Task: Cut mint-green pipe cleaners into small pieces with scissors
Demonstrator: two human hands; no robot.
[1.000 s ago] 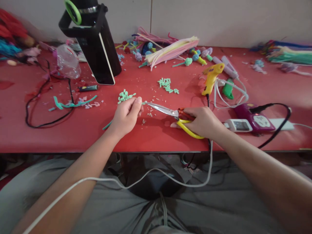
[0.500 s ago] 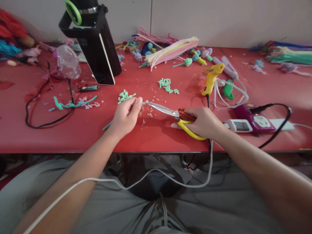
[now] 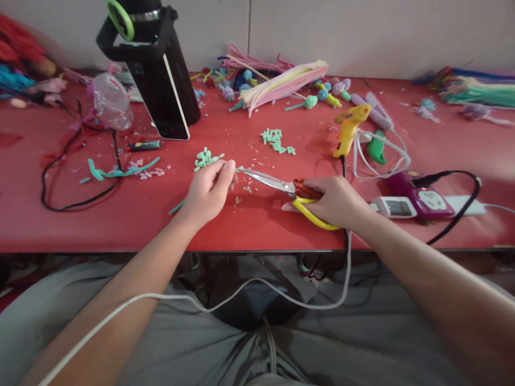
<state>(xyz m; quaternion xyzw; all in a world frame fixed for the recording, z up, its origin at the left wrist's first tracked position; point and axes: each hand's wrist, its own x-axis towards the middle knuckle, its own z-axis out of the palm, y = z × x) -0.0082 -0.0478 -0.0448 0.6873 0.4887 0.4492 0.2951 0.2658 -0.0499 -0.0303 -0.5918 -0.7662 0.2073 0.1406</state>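
My left hand [image 3: 208,191] is closed in a pinch on a thin green pipe cleaner [image 3: 177,206], whose tail runs out below the wrist onto the red table [image 3: 249,225]. My right hand [image 3: 336,202] grips the yellow and red handles of a pair of scissors [image 3: 287,190]. The steel blades point left, with their tip right at the pipe cleaner's end by my left thumb. Small piles of cut green pieces [image 3: 206,158] lie just beyond my left hand, and another pile of green pieces [image 3: 276,140] sits further back.
A yellow glue gun [image 3: 349,128] with a white cord stands at back right. A black stand [image 3: 155,69], a clear plastic bottle [image 3: 112,102], black cables [image 3: 72,171], a power strip [image 3: 422,205] and bundles of coloured pipe cleaners [image 3: 281,80] crowd the table.
Almost nothing has moved. The scissors and my right hand have shifted very slightly at the pipe cleaner's end.
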